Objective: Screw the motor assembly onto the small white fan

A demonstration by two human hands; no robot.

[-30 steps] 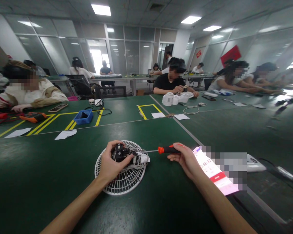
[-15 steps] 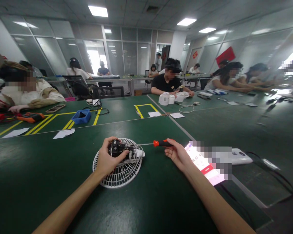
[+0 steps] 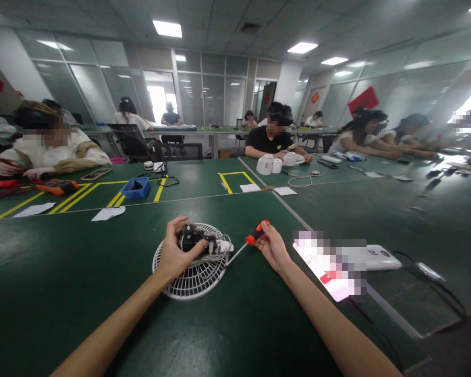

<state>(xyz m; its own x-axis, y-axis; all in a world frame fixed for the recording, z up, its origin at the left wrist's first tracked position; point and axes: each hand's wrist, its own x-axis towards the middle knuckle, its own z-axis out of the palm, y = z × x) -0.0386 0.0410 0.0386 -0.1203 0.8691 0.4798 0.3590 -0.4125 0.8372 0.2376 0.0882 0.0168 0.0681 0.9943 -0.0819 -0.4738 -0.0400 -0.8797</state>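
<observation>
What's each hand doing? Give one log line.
left hand: grips motor over grille; right hand: holds screwdriver, tip near grille rim; phone: screen lit

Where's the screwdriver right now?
Head view, just right of centre: the screwdriver is in the right hand, its shaft slanting down-left to the right edge of the white fan grille.

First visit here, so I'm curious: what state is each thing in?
Left hand: closed on black assembly
Black assembly: uncovered, over the grille
Right hand: closed on screwdriver
Screwdriver: slanted, tip near grille's edge
White grille: lying flat
Near phone: screen lit
Blue bin: open, dark contents showing
Far phone: lying flat
</observation>
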